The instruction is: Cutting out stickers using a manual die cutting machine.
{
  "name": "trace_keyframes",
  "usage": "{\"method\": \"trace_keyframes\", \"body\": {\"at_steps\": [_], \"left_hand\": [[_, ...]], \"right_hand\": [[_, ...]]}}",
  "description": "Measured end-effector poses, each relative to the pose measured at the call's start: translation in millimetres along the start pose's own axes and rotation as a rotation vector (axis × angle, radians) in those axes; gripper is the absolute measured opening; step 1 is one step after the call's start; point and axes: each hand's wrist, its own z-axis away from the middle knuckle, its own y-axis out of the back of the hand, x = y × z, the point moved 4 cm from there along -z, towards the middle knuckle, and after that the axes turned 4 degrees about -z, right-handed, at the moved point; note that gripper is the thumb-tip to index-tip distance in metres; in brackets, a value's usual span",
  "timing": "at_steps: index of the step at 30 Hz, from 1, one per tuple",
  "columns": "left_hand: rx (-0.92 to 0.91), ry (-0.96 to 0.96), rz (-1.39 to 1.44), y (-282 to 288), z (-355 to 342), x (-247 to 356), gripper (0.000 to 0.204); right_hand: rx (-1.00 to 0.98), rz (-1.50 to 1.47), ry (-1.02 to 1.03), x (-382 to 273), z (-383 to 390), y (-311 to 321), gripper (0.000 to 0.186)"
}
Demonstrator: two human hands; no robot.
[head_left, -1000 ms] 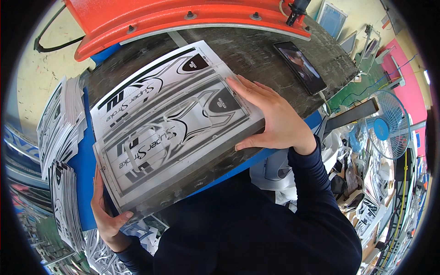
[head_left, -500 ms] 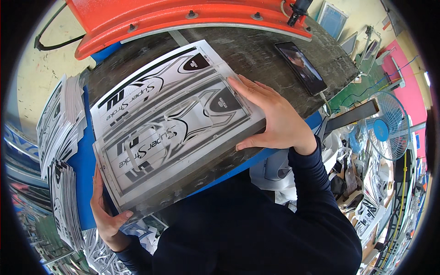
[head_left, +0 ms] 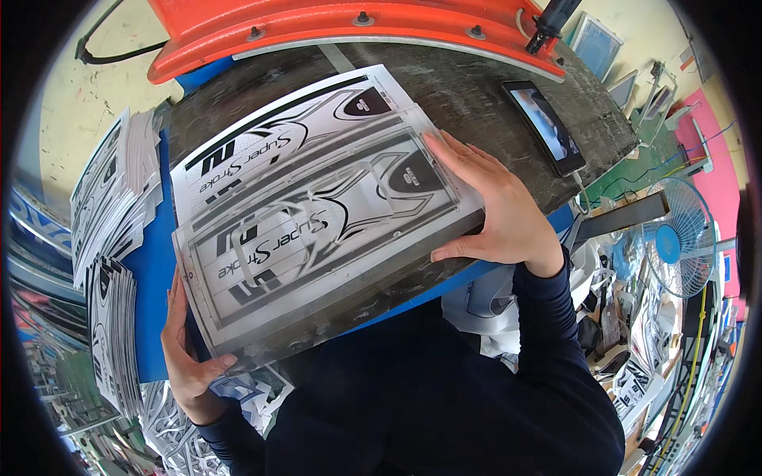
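A clear, frame-like cutting die [head_left: 381,238] with raised shaped lines lies over a white printed sheet [head_left: 226,163] on the dark worktop. Black and grey graphics show through the die, and the sheet's far part sticks out behind it. My left hand [head_left: 190,353] grips the die's left end, fingers along the side and thumb at the near corner. Over its right end, my right hand [head_left: 504,210] is wrapped, with fingers on the far corner and thumb at the near edge. The undersides of both grips are hidden.
A red machine beam [head_left: 349,28] with bolts crosses behind the worktop [head_left: 444,91]. A phone [head_left: 544,127] with a cable lies at the far right. Stacks of printed sheets [head_left: 115,186] stand on the blue surface at left. A fan [head_left: 675,238] and scrap lie beyond my right arm.
The whole scene sits slightly further right in the picture. Both hands keep their hold, and the die and sheet look unchanged relative to each other.
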Motion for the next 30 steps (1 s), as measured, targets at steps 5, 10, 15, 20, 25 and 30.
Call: {"method": "trace_keyframes", "body": {"at_steps": [5,10,15,20,25,30], "left_hand": [[0.012,-0.007,-0.047,-0.4,-1.0,3.1,0.134],[0.018,-0.009,-0.089,0.0,-1.5,2.0,0.134],[0.024,-0.001,-0.063,0.5,-0.2,-0.1,0.136],[0.027,0.023,-0.048,-0.8,-0.5,1.4,0.137],[0.030,0.013,-0.030,-3.5,-1.6,3.4,0.136],[0.030,-0.009,-0.019,-3.2,-1.7,1.9,0.136]], "right_hand": [[0.003,0.003,0.007,0.4,-0.1,-0.4,0.128],[0.004,0.010,0.003,1.6,0.9,-1.0,0.129],[0.001,-0.005,0.013,2.0,0.8,-1.1,0.127],[0.005,0.003,0.000,2.9,1.0,-1.4,0.128],[0.006,0.005,0.004,3.2,1.5,-1.6,0.128],[0.008,-0.002,0.006,3.4,1.3,-1.3,0.127]]}}
